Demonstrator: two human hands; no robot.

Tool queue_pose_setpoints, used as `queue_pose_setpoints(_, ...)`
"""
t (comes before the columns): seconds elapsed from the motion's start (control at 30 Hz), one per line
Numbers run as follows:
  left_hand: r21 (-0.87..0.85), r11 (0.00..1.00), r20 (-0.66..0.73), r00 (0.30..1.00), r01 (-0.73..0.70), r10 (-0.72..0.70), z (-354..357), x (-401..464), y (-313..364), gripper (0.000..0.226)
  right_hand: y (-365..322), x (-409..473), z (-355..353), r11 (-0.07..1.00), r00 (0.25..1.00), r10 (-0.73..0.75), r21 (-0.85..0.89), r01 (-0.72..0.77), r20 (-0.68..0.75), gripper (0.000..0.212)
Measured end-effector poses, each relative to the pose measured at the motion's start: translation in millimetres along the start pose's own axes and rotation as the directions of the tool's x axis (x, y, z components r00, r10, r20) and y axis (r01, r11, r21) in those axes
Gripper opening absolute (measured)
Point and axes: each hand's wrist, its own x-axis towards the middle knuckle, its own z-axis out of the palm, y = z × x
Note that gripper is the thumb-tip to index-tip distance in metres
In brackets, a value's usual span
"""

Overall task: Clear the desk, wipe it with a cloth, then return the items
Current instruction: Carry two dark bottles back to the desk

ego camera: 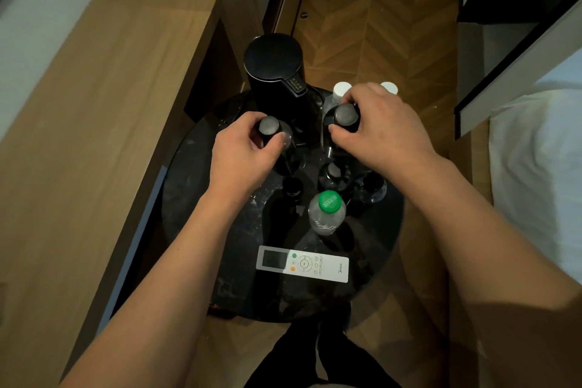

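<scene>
A round black table (201, 198) holds several bottles, a black kettle (277, 79) and a white remote control (304, 264). My left hand (239, 154) grips the neck of a dark-capped bottle (269, 124) near the kettle. My right hand (378, 129) grips the neck of a second dark-capped bottle (345, 114). A clear bottle with a green cap (329, 203) stands nearer to me. Two small dark-capped bottles (333, 172) stand between it and my hands. Two white-capped bottles (341, 90) stand behind my right hand, partly hidden.
A long wooden desk (94, 123) runs along the left, close to the table. A bed with white linen (541, 179) lies on the right. Herringbone wood floor (378, 25) stretches ahead. My dark trouser legs (315, 356) are at the table's near edge.
</scene>
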Motion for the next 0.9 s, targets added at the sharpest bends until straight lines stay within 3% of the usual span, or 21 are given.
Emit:
queue_pose_setpoints(0.23, -0.020, 0.996, -0.124, 0.988, 0.088, -0.090, -29, -22, -17, 0.026, -43, 14, 9, 0.982, 0.983, -0.180, 0.054, 0.181, -0.025, 0.029)
queue_pose_setpoints(0.5, -0.001, 0.957, -0.299, 0.913, 0.291, -0.278, -69, -73, -27, 0.023, -97, 22, 32, 0.915, 0.902, -0.403, 0.102, 0.391, 0.153, 0.032)
queue_pose_setpoints(0.7, -0.048, 0.870, -0.447, 0.769, 0.490, -0.458, -98, -141, -28, 0.021, -150, 0, 54, 0.802, 0.746, -0.596, 0.169, 0.573, 0.296, 0.032)
queue_pose_setpoints(0.9, -0.138, 0.758, -0.595, 0.559, 0.638, -0.578, -128, -237, -35, 0.022, -217, -57, 85, 0.624, 0.509, -0.760, 0.237, 0.744, 0.404, 0.036)
